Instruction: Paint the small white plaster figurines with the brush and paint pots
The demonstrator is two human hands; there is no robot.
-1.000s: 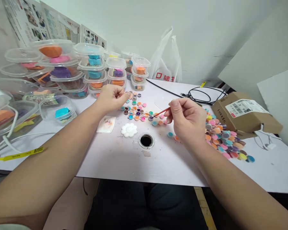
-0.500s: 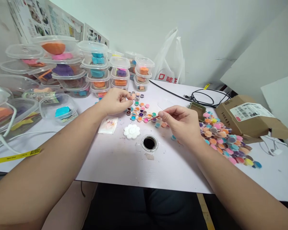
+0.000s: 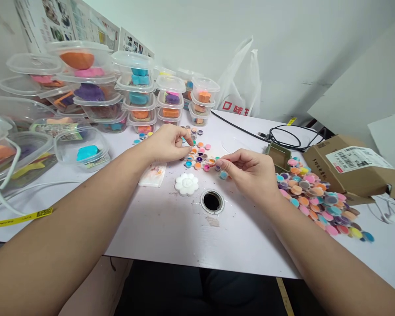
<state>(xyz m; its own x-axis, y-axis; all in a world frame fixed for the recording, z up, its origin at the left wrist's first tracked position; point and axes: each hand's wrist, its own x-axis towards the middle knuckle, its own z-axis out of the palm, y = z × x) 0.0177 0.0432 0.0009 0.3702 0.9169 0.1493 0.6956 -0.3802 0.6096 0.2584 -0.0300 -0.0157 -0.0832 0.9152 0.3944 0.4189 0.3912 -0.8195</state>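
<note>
My right hand pinches a thin red paintbrush between thumb and fingers, its tip over a pink paint pot. My left hand is curled at the cluster of small paint pots, thumb and index finger closed at the edge of a strip of them; the exact contact is partly hidden. In front of the hands lies a white flower-shaped plaster piece, unpainted on the side that shows. A folded white tissue with orange and pink stains sits under my left wrist.
A round cable hole opens in the table near the flower. Many paint pots are heaped at right beside a cardboard box. Stacked clear containers stand at back left, a white plastic bag and black cable behind.
The brush tip has come down to the pink paint pot. My left hand has shifted slightly right, onto the pots. The whole view has also moved a little.
</note>
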